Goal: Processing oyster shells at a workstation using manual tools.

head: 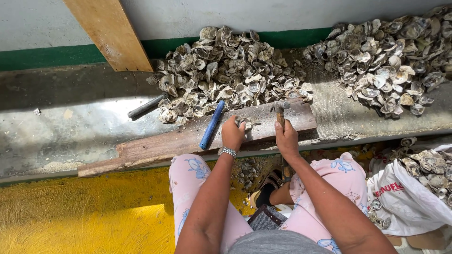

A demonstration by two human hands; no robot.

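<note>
My left hand [232, 134] pinches a small oyster shell [245, 124] against a long wooden plank [155, 146] that lies across the concrete ledge. My right hand [286, 139] grips the wooden handle of a small hammer [280, 109], whose metal head hangs just above the plank, to the right of the shell. A metal watch band [228, 151] circles my left wrist. I sit with my knees in pink patterned trousers [188, 178] below the plank.
A blue-handled tool [211, 125] lies on the plank left of my left hand. A dark bar [146, 107] rests on the ledge. Two shell heaps [226, 70] [386, 56] line the wall. A white sack of shells [414, 188] stands at right; a board [110, 33] leans at the back.
</note>
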